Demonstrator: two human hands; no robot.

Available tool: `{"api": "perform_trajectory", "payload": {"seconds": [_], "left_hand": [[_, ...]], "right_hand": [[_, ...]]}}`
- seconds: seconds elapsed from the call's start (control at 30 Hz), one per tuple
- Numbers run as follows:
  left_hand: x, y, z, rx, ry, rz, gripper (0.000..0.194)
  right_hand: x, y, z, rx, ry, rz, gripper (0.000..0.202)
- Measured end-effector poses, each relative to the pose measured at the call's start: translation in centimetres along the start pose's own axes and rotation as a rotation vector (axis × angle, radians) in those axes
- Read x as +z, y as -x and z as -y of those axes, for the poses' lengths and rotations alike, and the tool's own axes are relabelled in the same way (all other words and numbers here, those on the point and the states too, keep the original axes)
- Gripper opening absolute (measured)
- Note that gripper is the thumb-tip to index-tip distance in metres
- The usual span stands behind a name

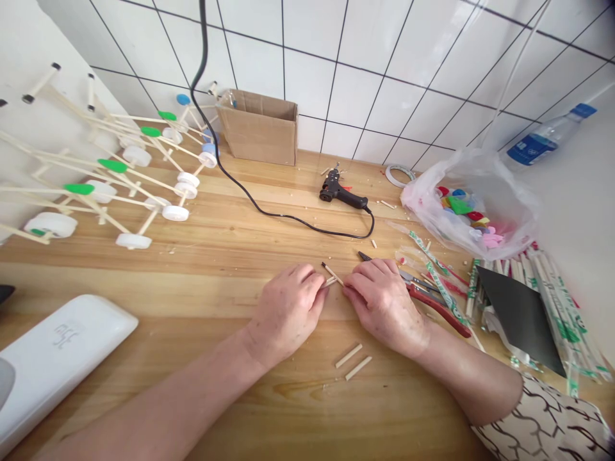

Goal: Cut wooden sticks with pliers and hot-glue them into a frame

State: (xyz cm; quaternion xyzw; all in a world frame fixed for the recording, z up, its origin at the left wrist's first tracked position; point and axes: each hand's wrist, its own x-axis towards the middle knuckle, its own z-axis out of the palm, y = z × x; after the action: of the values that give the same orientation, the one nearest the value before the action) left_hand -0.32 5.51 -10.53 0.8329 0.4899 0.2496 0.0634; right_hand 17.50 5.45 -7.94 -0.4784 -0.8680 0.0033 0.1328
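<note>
Near the middle of the table, my left hand (291, 307) is closed in a pinch on a short pale wooden stick (331, 280), most of it hidden by the fingers. Facing it, my right hand (387, 304) pinches a thin wooden stick with a black tip (332, 273), which slants up and left. The two sticks lie close together; whether they touch I cannot tell. Two loose stick pieces (353, 362) rest on the wood below the hands. Red-handled pliers (432, 302) lie partly under my right hand.
A black glue gun (343, 190) with its cord sits ahead, by a cardboard box (262, 131). Wheeled stick frames (129, 186) fill the left. At right are a plastic bag of caps (509, 211), wrapped sticks (557, 301) and black card (519, 314). A white device (62, 365) lies left.
</note>
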Motion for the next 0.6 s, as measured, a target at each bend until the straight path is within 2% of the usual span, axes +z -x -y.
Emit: {"api": "perform_trajectory", "payload": {"seconds": [0.6], "left_hand": [[-0.04,0.07,0.01,-0.045,0.033,0.047,0.014]], "right_hand": [[0.30,-0.16,0.00,0.019,0.027,-0.010,0.021]]}}
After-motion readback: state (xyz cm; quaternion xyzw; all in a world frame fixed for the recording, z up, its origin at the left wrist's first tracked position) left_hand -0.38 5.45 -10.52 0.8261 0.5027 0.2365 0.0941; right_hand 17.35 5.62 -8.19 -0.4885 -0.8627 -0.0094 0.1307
